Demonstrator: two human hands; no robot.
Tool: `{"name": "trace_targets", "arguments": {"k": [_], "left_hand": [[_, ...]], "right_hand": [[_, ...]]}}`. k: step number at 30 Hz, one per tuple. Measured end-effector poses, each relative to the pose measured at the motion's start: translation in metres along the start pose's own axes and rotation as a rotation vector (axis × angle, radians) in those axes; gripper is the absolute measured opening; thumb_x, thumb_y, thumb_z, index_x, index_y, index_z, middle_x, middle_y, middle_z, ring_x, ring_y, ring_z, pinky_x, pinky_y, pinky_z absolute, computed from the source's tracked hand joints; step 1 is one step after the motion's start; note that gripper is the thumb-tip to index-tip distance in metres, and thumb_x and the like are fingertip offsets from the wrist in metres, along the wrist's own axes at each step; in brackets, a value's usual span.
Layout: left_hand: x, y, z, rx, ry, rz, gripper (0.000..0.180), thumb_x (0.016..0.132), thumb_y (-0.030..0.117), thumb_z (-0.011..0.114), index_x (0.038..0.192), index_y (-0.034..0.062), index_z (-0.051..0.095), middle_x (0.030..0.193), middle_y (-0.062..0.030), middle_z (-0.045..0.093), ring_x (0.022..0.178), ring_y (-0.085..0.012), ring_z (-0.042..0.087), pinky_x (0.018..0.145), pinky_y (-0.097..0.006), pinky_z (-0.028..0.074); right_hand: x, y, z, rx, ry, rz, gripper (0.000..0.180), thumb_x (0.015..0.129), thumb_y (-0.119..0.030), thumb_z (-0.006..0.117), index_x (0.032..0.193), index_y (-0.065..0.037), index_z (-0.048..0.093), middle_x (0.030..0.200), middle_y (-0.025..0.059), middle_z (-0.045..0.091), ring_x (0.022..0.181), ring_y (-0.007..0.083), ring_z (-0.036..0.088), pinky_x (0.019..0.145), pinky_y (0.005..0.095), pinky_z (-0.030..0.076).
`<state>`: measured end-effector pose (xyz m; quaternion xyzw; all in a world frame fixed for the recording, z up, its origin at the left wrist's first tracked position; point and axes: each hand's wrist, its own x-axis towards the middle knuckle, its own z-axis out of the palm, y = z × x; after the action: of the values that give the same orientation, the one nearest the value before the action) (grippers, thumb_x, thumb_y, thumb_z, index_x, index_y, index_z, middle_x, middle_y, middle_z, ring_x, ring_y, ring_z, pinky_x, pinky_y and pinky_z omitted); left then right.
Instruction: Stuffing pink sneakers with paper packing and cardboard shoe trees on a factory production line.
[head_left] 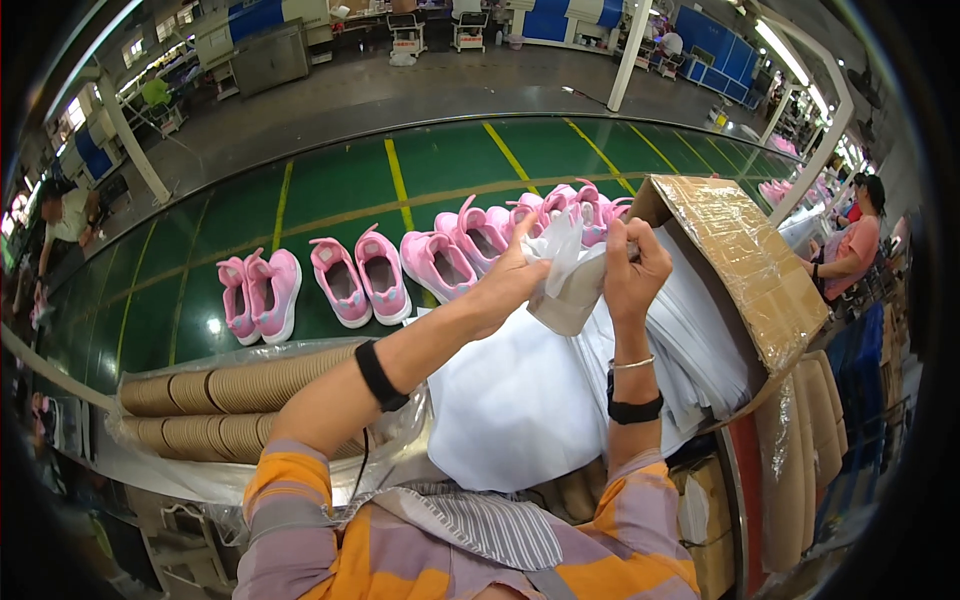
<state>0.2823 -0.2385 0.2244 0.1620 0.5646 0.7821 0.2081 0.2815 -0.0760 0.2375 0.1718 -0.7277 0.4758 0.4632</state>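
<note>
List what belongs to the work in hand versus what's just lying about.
Likely in the work:
- crumpled white material, grey-beige piece, between left hand and right hand
- white sheets
- pink shoes
- brown ribbed stacks
- cardboard box

Apparently just around:
- white post
- blue-and-white machine

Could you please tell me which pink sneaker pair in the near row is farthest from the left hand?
The leftmost pair, behind the brown ribbed rolls; its neighbour pair and the row's others stand closer to the left hand.
</note>
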Motion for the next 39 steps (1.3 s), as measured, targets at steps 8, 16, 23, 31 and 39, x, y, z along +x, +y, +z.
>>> {"name": "trace_targets", "arguments": {"k": [8,16,23,31,39], "left_hand": [[0.018,-0.017,-0.051,0.385,-0.001,0.12,0.033,0.096,0.02,0.05,0.124,0.0016,0.049,0.11,-0.006,0.06,0.102,-0.0131,0.055,0.091,-0.03,0.044],[0.013,0.018,-0.121,0.235,0.354,0.114,0.028,0.097,0.017,0.049,0.119,0.0004,0.052,0.106,-0.005,0.061,0.093,-0.0119,0.058,0.084,-0.029,0.047],[-0.009,0.018,-0.162,0.059,0.57,0.043,0.028,0.098,0.015,0.044,0.121,-0.0007,0.049,0.11,-0.0085,0.059,0.098,-0.0167,0.059,0.087,-0.033,0.048],[-0.015,0.023,-0.157,-0.01,0.579,-0.05,0.028,0.099,0.016,0.041,0.121,0.0008,0.048,0.111,-0.0085,0.058,0.099,-0.0174,0.059,0.088,-0.033,0.048],[0.009,0.009,-0.155,-0.004,0.606,-0.083,0.027,0.096,0.014,0.042,0.117,0.0001,0.051,0.109,-0.0094,0.059,0.099,-0.0194,0.057,0.087,-0.037,0.045]], "right_hand": [[0.01,0.058,0.08,0.459,-0.356,0.23,0.023,0.082,-0.013,0.069,0.094,0.0,0.054,0.08,0.009,0.064,0.07,0.0142,0.061,0.061,0.0263,0.047],[-0.031,0.238,0.088,-0.647,-0.623,0.136,0.055,0.073,-0.039,0.073,0.1,0.005,0.055,0.093,0.02,0.063,0.086,0.0334,0.063,0.077,0.0413,0.05],[-0.025,0.249,0.121,-0.554,-1.017,0.547,0.071,0.062,-0.041,0.077,0.109,0.007,0.053,0.109,0.0243,0.057,0.098,0.0358,0.057,0.086,0.0438,0.045],[-0.026,0.261,0.12,-0.928,-0.991,0.492,0.05,0.06,-0.022,0.073,0.102,0.001,0.059,0.099,0.0232,0.064,0.099,0.0376,0.06,0.086,0.0441,0.049],[-0.071,0.173,0.175,-0.606,-1.175,0.415,0.04,0.061,-0.019,0.07,0.097,-0.004,0.063,0.104,0.0223,0.063,0.092,0.0381,0.062,0.084,0.0458,0.05]]}}
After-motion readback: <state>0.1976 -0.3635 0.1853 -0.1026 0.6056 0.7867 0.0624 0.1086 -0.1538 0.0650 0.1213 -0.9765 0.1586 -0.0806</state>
